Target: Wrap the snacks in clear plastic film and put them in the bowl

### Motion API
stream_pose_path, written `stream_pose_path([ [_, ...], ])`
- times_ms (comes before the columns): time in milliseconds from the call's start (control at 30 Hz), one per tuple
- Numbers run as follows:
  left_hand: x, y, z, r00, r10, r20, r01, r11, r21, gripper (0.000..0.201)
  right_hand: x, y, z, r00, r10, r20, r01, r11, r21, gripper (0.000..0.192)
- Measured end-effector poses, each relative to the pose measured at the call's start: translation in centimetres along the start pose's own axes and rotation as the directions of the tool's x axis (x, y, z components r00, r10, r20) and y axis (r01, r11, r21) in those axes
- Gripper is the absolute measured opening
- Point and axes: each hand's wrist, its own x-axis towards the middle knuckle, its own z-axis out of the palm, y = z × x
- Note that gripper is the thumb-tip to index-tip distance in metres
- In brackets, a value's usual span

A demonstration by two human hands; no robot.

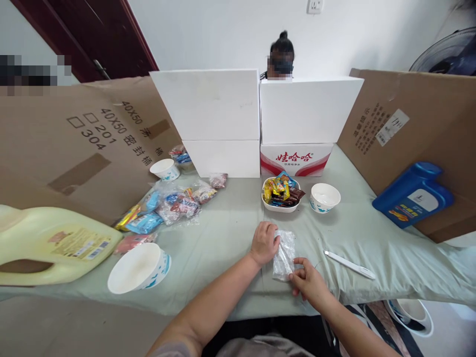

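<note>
Head view — one plastic bag (pixel 284 255), left hand (pixel 265 244) touching it — grip unclear, right hand (pixel 308 281) pinching its edge

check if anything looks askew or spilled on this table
No spill shows. The pale yellow jug at far left appears to lie on its side, unusual for a jug; the snack packets beyond it lie in a loose heap, while others fill a white dish.

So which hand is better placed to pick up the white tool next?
Probably the right hand: the tool lies to its right, close by. The left hand is farther off, across the plastic.
</note>
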Motion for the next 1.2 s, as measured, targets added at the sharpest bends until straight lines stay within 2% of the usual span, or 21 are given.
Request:
stream_pose_path([
  [67,0.3,0.1,-0.3,0.991,0.106,0.082,-0.104,0.994,-0.028,0.015,0.2,0.1,0.1,1.0,0.003,0.0,-0.003,1.0,0.008,0.044],
  [133,0.5,0.1,-0.3,0.953,0.234,0.191,-0.223,0.972,-0.081,0.01,0.2,0.4,0.2,1.0,-0.005,0.001,0.005,1.0,0.017,0.045],
  [200,0.5,0.0,-0.2,0.913,0.314,0.261,-0.292,0.949,-0.118,0.009,-0.2,1.1,0.2,1.0,-0.011,0.004,0.011,0.999,0.037,0.049],
  [300,0.2,-0.2,0.0,0.893,0.336,0.299,-0.318,0.942,-0.108,0.017,-1.4,2.4,-0.4,0.999,-0.031,0.011,0.03,0.997,0.066,0.051],
  [367,-0.3,-0.4,-0.1,0.889,0.329,0.319,-0.315,0.944,-0.097,0.026,-2.3,2.7,-1.2,0.995,-0.088,-0.036,0.088,0.996,-0.026,0.045],
  [400,-0.5,-0.3,-0.2,0.887,0.325,0.329,-0.311,0.946,-0.096,0.034,-2.7,2.5,-1.6,0.981,-0.168,-0.093,0.155,0.98,-0.126,0.041],
  [433,-0.6,-0.3,-0.3,0.885,0.321,0.338,-0.307,0.947,-0.096,0.042,-3.0,2.1,-2.0,0.946,-0.284,-0.155,0.239,0.937,-0.253,0.037],
  [467,-0.8,-0.2,-0.4,0.883,0.318,0.346,-0.304,0.948,-0.095,0.051,-3.2,1.6,-2.3,0.886,-0.421,-0.192,0.324,0.861,-0.392,0.032],
  [500,-0.9,-0.1,-0.5,0.879,0.318,0.354,-0.306,0.948,-0.093,0.059,-3.3,1.0,-2.5,0.81,-0.558,-0.182,0.404,0.755,-0.517,0.029],
  [567,-1.1,0.1,-0.7,0.874,0.319,0.366,-0.311,0.947,-0.081,0.069,-3.2,0.2,-2.5,0.677,-0.735,-0.032,0.527,0.516,-0.675,0.029],
  [633,-1.0,0.2,-0.9,0.87,0.32,0.376,-0.316,0.946,-0.073,0.065,-3.0,0.1,-2.1,0.622,-0.764,0.172,0.599,0.323,-0.733,0.033],
  [700,-0.8,0.2,-0.9,0.874,0.319,0.367,-0.31,0.947,-0.086,0.046,-2.9,0.7,-1.5,0.608,-0.742,0.282,0.609,0.208,-0.765,0.038],
  [767,-0.5,0.0,-0.8,0.898,0.301,0.32,-0.292,0.953,-0.079,0.035,-3.0,1.6,-1.1,0.605,-0.731,0.315,0.589,0.144,-0.795,0.042],
  [900,0.2,-0.2,-0.1,0.941,0.241,0.237,-0.256,0.966,0.036,0.039,-2.8,1.9,-1.2,0.6,-0.743,0.298,0.557,0.12,-0.822,0.043],
  [1100,-0.7,0.0,-0.4,0.933,0.228,0.278,-0.253,0.966,0.055,0.044,-2.4,1.6,-1.1,0.571,-0.75,0.334,0.59,0.093,-0.802,0.046],
  [1200,-1.9,0.4,-1.0,0.93,0.247,0.273,-0.261,0.965,0.018,0.034,-2.6,2.0,-1.2,0.545,-0.744,0.388,0.614,0.039,-0.788,0.046],
])
